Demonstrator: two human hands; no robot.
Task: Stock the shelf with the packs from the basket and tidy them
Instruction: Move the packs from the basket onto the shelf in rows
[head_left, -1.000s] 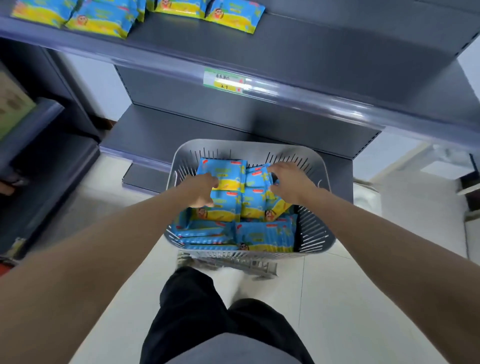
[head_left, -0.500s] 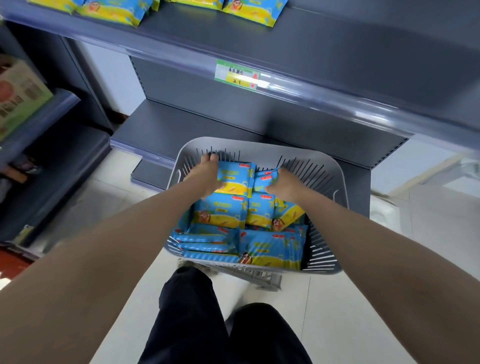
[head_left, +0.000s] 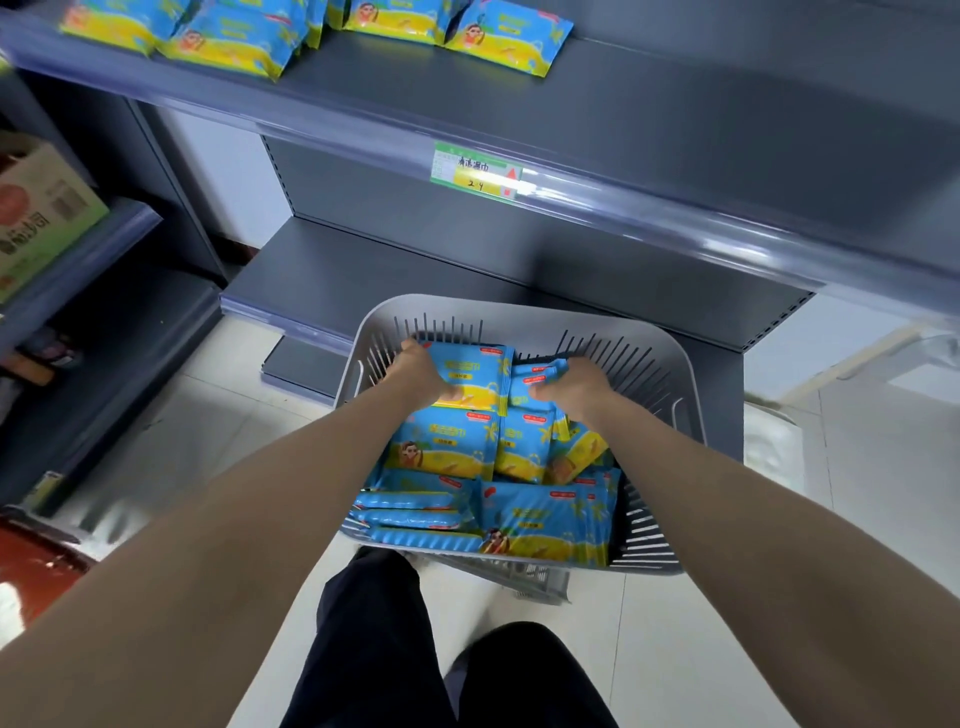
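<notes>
Two bare forearms reach from the near edge into a pale grey slatted plastic basket (head_left: 670, 426) standing on the tiled floor. Compared with half a second ago, both hands sit farther toward the basket's back wall and the view has tipped up, showing more of the top shelf. Left hand (head_left: 418, 374), palm down, fingers curled over the left edge of one flat blue-and-yellow pack (head_left: 475, 376), thumb tucked under it. Right hand (head_left: 571, 384) closed around the end of a second blue pack (head_left: 540, 371) just right of the first. Loose packs (head_left: 540, 525) fill the near part of the basket, some lying flat, some on edge. Beyond, dark grey metal shelf (head_left: 675, 135) with green-and-yellow price tag (head_left: 475, 171); shelved packs (head_left: 498, 39) lie along its far left.
</notes>
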